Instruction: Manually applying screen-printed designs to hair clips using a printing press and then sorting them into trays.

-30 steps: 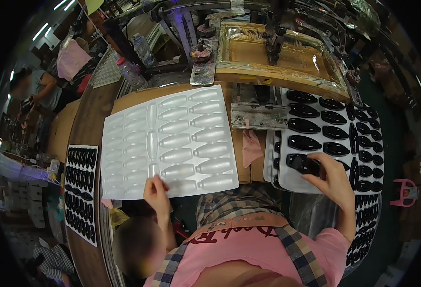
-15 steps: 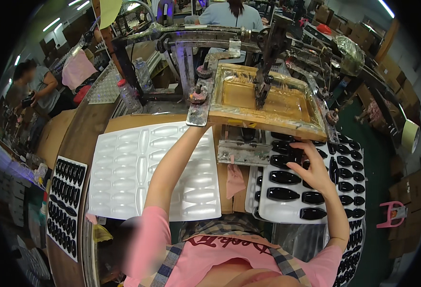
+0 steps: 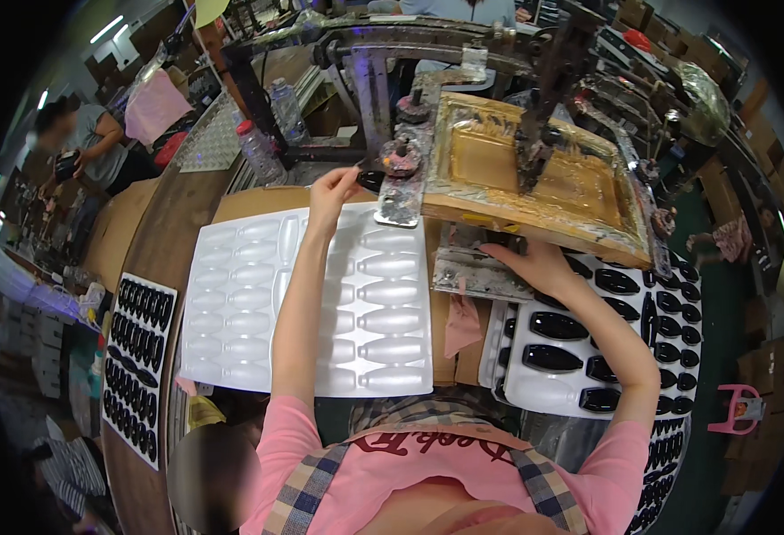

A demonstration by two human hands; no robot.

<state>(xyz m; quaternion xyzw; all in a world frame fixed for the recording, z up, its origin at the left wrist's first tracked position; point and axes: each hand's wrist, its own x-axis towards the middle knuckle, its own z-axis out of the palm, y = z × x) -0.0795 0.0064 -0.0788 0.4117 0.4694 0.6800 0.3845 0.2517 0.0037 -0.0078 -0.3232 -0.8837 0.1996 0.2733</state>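
My left hand (image 3: 328, 198) pinches a glossy black bottle-shaped piece (image 3: 370, 181) above the far edge of a white moulded tray (image 3: 247, 297) with bottle-shaped hollows. Under the front edge of a wooden-framed printing screen (image 3: 534, 226), my right hand (image 3: 539, 267) reaches in over a metal fixture (image 3: 484, 275). Its thumb points left; the screen and the hand itself hide the other fingers, and whether they hold anything does not show. To the right, another white tray (image 3: 518, 389) carries several similar black pieces (image 3: 552, 358).
A pink cloth (image 3: 461, 325) hangs from the fixture. Filled trays of black pieces stand far left (image 3: 133, 370) and far right (image 3: 670, 308). A clear bottle with a red cap (image 3: 260, 153) is behind the left tray. A pink stool (image 3: 736, 409) stands on the floor at right.
My left hand has come out from under the screen, moving left with a black piece in it. My right hand has gone from the right tray leftward, to beneath the screen. The view has shifted slightly.
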